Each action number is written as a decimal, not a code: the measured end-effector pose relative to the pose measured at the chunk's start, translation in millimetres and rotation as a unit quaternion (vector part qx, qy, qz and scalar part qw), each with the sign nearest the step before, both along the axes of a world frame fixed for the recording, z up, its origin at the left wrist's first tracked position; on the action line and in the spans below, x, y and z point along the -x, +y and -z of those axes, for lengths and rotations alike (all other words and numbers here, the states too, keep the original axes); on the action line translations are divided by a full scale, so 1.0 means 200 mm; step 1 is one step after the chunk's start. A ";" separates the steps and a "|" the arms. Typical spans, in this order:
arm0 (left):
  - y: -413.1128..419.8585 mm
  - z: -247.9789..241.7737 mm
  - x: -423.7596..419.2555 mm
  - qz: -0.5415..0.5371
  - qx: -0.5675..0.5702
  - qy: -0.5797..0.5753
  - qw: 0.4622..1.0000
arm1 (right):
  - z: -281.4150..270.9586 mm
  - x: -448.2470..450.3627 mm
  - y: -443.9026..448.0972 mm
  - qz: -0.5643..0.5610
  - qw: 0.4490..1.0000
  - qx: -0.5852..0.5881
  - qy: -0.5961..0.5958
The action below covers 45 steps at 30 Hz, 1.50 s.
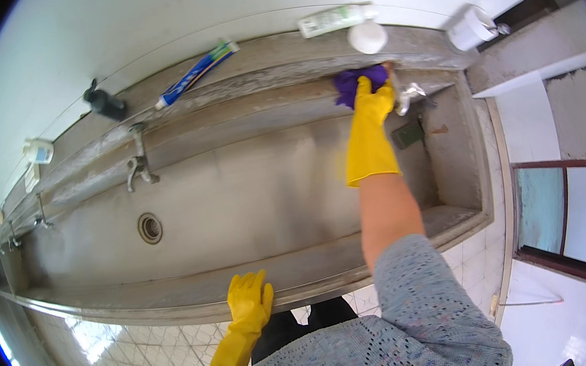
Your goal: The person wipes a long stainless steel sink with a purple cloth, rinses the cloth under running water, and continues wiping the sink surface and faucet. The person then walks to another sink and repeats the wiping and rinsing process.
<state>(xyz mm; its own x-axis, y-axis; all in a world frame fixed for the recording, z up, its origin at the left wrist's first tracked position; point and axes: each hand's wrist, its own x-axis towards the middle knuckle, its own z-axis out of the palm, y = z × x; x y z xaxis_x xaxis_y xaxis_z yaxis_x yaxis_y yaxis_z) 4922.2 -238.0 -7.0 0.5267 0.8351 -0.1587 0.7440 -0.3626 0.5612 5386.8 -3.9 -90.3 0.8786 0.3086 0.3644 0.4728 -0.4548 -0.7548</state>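
Observation:
My right hand [373,97], in a yellow rubber glove, holds a purple cloth [349,86] against the back ledge of a long trough sink [250,188]. Just right of the cloth a metal tap [410,97] juts from the back wall of the sink. My left hand [250,299], gloved the same way, rests on the sink's front rim with its thumb apart and nothing in it. Part of the cloth is hidden beneath my right fingers.
Along the back shelf stand a dark bottle [106,104], a blue toothpaste tube [197,74], a white tube [333,20], a round white lid [367,37] and a white cup [470,29]. A second tap [139,158] overhangs near the drain [150,228]. A green block [408,135] lies at the sink's right end.

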 end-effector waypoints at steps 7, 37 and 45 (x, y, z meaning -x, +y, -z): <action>0.10 -0.02 0.73 -0.147 -0.037 0.025 0.988 | -0.16 0.06 0.06 -0.018 0.925 0.378 -0.015; 0.32 0.02 1.35 -0.145 -0.105 0.079 0.981 | -0.20 1.82 0.45 -0.353 0.830 0.404 -0.150; 0.30 0.04 1.36 -0.133 -0.089 0.096 0.982 | -0.32 1.74 0.30 -0.528 0.767 0.347 -0.112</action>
